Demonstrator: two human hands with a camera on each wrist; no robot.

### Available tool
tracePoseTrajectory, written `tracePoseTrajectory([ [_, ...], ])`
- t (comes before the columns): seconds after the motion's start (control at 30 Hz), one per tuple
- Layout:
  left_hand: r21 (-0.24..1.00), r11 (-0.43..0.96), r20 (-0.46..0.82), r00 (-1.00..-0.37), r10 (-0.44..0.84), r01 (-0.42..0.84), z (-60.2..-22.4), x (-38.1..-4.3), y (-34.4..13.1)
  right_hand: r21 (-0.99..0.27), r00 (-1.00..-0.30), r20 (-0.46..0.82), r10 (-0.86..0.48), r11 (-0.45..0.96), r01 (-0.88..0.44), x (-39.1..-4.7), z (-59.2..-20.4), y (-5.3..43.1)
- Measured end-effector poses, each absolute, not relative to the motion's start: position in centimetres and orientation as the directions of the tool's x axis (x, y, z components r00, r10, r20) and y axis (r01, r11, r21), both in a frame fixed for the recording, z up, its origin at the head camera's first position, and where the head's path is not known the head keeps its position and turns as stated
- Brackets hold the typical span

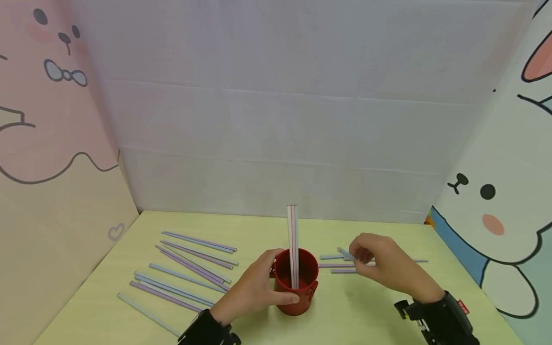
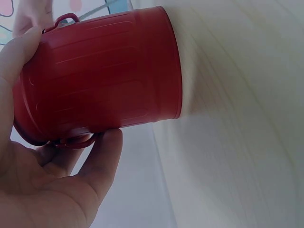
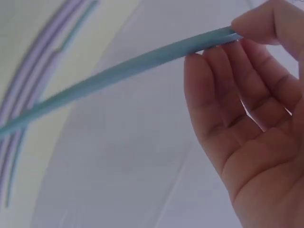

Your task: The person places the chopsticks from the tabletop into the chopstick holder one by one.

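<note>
Yellow tabletop [image 1: 353,316], red cup [image 2: 102,76], white backdrop [image 1: 276,115]

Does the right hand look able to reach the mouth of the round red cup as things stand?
Probably yes: nothing upright stands between the right hand and the round red cup, whose mouth faces up with room beside the slim pale straws.

Left hand [image 1: 257,283] grips; right hand [image 1: 388,263] pinches with fingertips [image 3: 197,71]
</note>
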State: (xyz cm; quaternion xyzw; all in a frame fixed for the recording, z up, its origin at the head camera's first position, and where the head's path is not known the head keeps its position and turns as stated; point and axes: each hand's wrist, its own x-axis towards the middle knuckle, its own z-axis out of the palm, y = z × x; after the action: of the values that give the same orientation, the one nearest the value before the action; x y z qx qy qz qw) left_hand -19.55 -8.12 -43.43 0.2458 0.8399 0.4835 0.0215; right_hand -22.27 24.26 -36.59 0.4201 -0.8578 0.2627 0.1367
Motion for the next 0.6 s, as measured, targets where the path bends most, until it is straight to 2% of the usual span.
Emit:
tracePoseTrajectory([
  [0.37, 0.819, 0.414, 0.206, -0.877, 0.433, 0.397, -43.5, -19.6, -8.0, -0.391, -0.590, 0.582, -0.560, 0.444, -0.806, -20.7, -31.7, 22.2],
  [0.6, 0.826, 0.402, 0.207, -0.876, 0.436, 0.395, -43.6, -19.6, -8.1, -0.544, -0.654, 0.644, -0.397, 0.363, -0.757, -20.3, -29.5, 20.8],
])
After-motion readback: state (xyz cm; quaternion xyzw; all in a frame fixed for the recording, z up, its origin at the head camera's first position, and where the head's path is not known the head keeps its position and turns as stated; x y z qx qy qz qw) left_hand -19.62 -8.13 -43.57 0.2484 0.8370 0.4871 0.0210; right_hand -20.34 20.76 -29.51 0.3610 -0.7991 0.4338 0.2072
